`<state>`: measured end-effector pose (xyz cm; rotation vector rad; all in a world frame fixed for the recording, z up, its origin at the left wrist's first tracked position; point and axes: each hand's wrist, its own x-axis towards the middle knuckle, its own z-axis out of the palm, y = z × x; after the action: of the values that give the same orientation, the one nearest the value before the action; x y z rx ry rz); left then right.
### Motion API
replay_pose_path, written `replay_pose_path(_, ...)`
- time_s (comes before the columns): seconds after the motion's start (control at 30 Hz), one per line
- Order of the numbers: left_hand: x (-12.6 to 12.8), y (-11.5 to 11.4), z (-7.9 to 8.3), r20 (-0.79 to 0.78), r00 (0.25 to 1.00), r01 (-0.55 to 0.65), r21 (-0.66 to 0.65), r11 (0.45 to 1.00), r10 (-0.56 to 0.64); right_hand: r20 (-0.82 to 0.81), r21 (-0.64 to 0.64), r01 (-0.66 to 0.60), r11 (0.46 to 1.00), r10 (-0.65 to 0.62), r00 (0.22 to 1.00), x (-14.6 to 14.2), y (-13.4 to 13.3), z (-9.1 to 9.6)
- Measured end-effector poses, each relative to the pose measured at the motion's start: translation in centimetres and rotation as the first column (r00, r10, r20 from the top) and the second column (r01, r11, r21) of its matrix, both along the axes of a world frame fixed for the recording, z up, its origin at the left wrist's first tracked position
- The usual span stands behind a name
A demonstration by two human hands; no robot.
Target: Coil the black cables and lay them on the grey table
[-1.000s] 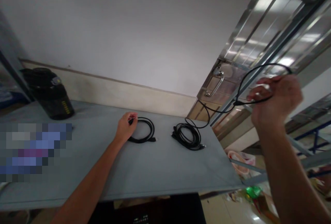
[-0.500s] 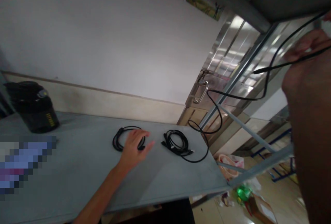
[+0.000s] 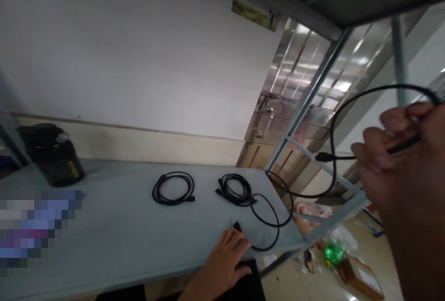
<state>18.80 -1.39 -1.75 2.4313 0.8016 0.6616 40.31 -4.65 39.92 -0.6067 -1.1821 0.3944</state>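
My right hand (image 3: 399, 143) is raised at the right side, its fingers wrapped round a black cable (image 3: 333, 120). One plug end of that cable juts out left of the fist, and a loop curves above it. From there the cable hangs down in loose loops onto the grey tabletop (image 3: 121, 236). Near the front edge, my left hand (image 3: 227, 254) is over the cable's other end, fingers stretched out and thumb apart; a black connector (image 3: 237, 227) shows just past the fingertips. Two coiled black cables, a left coil (image 3: 155, 190) and a right coil (image 3: 227, 194), lie farther back.
A black bottle (image 3: 52, 157) stands at the left, behind a blurred-out item (image 3: 41, 227). A metal frame post (image 3: 313, 92) rises at the table's right end, with a crossbar (image 3: 340, 217). A cardboard box (image 3: 363, 278) and a green bottle (image 3: 334, 253) are on the floor.
My left hand has moved right and towards the front edge, from above the left coil to the loose cable end. My right hand has come lower and further into view, still holding the cable.
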Motion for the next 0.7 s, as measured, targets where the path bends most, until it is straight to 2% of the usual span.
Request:
replay_pose_path(0.07,0.4,-1.0,-0.3,-0.044,0.999,-0.005,-0.014,1.000,0.005,-0.053,-0.091,-0.027,0.995,0.022,0.998,-0.8,-1.5,-3.0)
replay_pose_path(0.17,1.6,-1.7,-0.8,-0.113,0.989,-0.101,-0.001,0.995,0.100,-0.073,-0.260,-0.058,0.964,0.040,0.997,-1.2,-3.9,-7.8)
replay_pose_path(0.23,2.3,-1.8,-1.1,-0.131,0.978,-0.159,0.022,0.987,0.160,-0.090,-0.391,-0.059,0.918,0.026,0.996,-1.0,-5.6,-11.0)
replay_pose_path(0.33,3.4,-1.6,-1.4,-0.110,0.970,-0.212,0.060,0.976,0.217,-0.163,-0.551,-0.038,0.834,-0.063,0.985,-0.3,-8.2,-15.4)
replay_pose_path(0.43,4.7,-1.1,-1.2,-0.100,0.959,-0.257,0.089,0.962,0.265,-0.234,-0.621,-0.028,0.783,-0.151,0.961,0.9,-10.1,-19.3)
replay_pose_path(0.57,5.2,-0.6,-0.7,-0.111,0.958,-0.252,0.116,0.961,0.265,-0.268,-0.639,0.042,0.768,-0.274,0.923,4.1,-11.8,-23.6)
replay_pose_path(0.63,3.9,-0.6,-0.8,-0.083,0.967,-0.231,0.125,0.965,0.242,-0.293,-0.640,0.054,0.766,-0.309,0.905,6.0,-12.8,-25.3)
replay_pose_path(0.7,1.1,-0.8,-1.2,-0.036,0.970,-0.232,0.129,0.964,0.239,-0.332,-0.657,0.065,0.751,-0.365,0.870,7.5,-13.8,-26.5)
